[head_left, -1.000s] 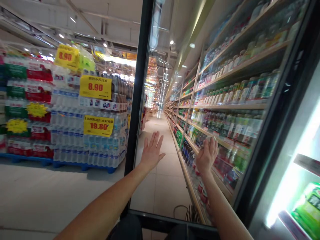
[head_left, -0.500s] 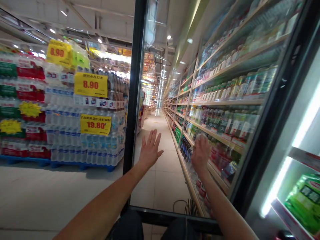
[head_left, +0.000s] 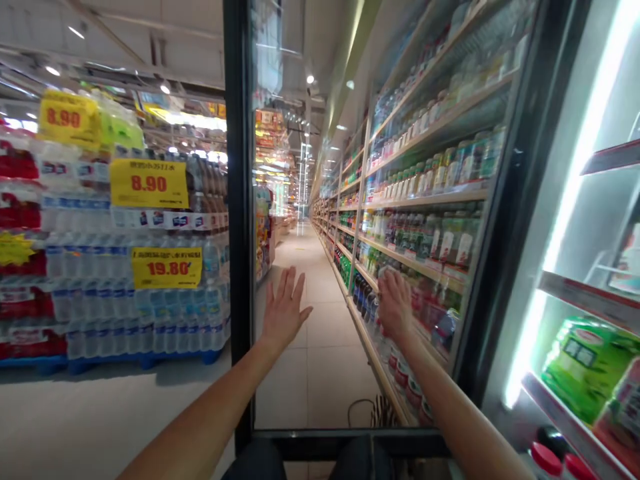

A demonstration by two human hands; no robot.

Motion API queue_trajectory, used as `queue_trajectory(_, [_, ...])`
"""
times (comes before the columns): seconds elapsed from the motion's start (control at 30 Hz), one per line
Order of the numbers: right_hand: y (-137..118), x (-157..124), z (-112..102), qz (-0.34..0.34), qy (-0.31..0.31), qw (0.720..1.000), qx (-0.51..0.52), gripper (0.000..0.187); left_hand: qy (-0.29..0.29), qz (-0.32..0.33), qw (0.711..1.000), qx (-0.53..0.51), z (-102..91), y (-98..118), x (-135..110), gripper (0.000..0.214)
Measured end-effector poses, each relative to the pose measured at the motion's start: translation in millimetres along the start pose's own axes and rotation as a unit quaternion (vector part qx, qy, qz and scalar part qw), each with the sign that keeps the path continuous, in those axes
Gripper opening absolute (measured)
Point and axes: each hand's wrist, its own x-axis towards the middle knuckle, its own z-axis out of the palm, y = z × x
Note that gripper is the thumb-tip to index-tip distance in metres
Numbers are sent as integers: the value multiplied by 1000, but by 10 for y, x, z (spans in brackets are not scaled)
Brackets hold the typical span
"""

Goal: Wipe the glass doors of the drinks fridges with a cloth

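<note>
More fridge point(head_left: 590, 301) shows now, but the spread, empty left hand point(head_left: 284, 310) and right hand point(head_left: 396, 303), curled over a seeming pale wad point(head_left: 385, 271), stay at the glass door point(head_left: 335, 340), work apparently continuing

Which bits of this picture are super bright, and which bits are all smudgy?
Head view: the light strip at the right glares white; head view: upper bottles seen in the glass pane look hazy; head view: the right hand is a bit soft; head view: the 19.80 sign's small print is smeared.
</note>
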Motion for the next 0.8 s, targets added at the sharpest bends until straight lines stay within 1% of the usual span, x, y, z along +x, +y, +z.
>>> queue_trajectory(0.03, [55, 0, -11, 8, 0, 1000, -1, 49, 3, 1, 1000, 1, 10, -1, -1, 70])
queue_trajectory(0.07, [127, 8, -27, 36, 16, 999, -8, 49, 4, 2, 1000, 3, 18, -2, -2, 70])
queue_trajectory(0.17, [318, 50, -78, 155, 100, 982, -41, 50, 7, 3, 1000, 7, 35, 0, -6, 70])
queue_trajectory(0.2, [335, 57, -86, 171, 112, 978, -47, 51, 10, 4, 1000, 9, 41, 1, -8, 70])
queue_trajectory(0.23, [323, 57, -88, 166, 109, 979, -48, 51, 13, 5, 1000, 11, 46, 0, -9, 69])
queue_trajectory(0.27, [289, 50, -84, 142, 92, 985, -44, 50, 16, 6, 1000, 13, 51, -1, -10, 68])
queue_trajectory(0.37, [195, 14, -73, 35, 19, 999, -25, 47, 23, 10, 1000, 12, 65, -12, -12, 66])
queue_trajectory(0.4, [209, 9, -78, 22, 7, 999, -24, 47, 24, 10, 1000, 9, 68, -16, -12, 65])
queue_trajectory(0.43, [253, 10, -91, 27, 6, 999, -26, 47, 25, 11, 1000, 7, 71, -20, -11, 65])
queue_trajectory(0.47, [321, 16, -107, 47, 17, 998, -31, 48, 26, 11, 1000, 6, 73, -24, -11, 65])
queue_trajectory(0.57, [526, 50, -148, 137, 82, 986, -51, 52, 32, 13, 999, 9, 84, -29, -11, 66])
queue_trajectory(0.6, [547, 54, -147, 151, 98, 982, -56, 53, 35, 14, 999, 10, 88, -30, -12, 66])
queue_trajectory(0.63, [531, 51, -138, 150, 102, 982, -58, 53, 37, 15, 999, 12, 93, -31, -14, 65])
queue_trajectory(0.7, [416, 23, -101, 103, 77, 990, -52, 52, 40, 17, 999, 15, 101, -33, -17, 65])
queue_trajectory(0.8, [248, -27, -59, 1, 10, 1000, -29, 50, 40, 16, 999, 19, 105, -37, -21, 65])
